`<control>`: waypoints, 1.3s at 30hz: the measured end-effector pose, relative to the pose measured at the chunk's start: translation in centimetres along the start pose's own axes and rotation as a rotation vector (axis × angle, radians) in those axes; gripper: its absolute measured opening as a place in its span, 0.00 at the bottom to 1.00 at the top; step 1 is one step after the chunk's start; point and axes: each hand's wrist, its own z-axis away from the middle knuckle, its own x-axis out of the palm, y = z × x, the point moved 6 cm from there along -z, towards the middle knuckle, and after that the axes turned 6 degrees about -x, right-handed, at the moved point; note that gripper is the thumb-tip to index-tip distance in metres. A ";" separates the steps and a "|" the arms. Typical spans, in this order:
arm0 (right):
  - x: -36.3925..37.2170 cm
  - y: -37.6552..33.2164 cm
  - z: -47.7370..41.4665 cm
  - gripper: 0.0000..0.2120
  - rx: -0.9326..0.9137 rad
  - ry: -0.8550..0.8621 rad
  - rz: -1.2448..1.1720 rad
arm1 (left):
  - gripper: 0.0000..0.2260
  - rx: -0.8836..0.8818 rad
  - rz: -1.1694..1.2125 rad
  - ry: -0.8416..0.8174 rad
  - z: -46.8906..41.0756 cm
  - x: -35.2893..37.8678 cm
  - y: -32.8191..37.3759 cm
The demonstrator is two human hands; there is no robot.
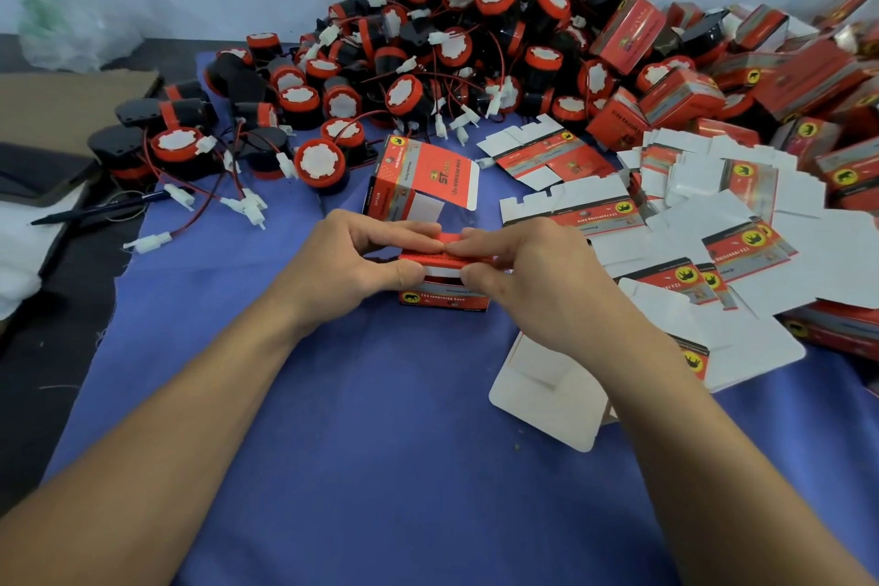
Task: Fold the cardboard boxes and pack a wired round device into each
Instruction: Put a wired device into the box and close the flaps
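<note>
Our left hand (354, 264) and right hand (523, 274) each pinch the top flap of the red cardboard box (444, 298), fingertips meeting, on the blue worktop (371, 419). The wired round devices (456, 38) lie heaped behind it.

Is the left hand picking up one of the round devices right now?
No, the left hand pinches the top flap of the red box, together with the right hand.

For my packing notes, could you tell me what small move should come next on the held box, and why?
Probably tuck the red flap down into the box: left hand and right hand both pinch it, and a white strip shows beneath, so the top looks unclosed.
</note>
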 end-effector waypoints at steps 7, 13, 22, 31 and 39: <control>0.7 0.3 0.6 0.14 0.036 -0.003 -0.093 | 0.11 -0.028 0.066 0.018 0.1 0.3 -0.2; 0.4 0.6 1.1 0.09 0.113 0.314 -0.171 | 0.09 -0.090 0.145 0.055 0.1 0.6 -0.2; 1.0 1.2 0.3 0.22 0.186 0.103 -0.100 | 0.12 -0.036 0.072 0.037 -0.2 0.8 0.2; 1.1 0.7 -0.1 0.18 0.172 0.064 -0.044 | 0.12 -0.039 -0.008 0.084 0.0 1.1 -0.6; 1.4 1.0 0.5 0.17 0.104 0.057 -0.093 | 0.19 -0.055 -0.031 0.098 -0.2 2.2 0.2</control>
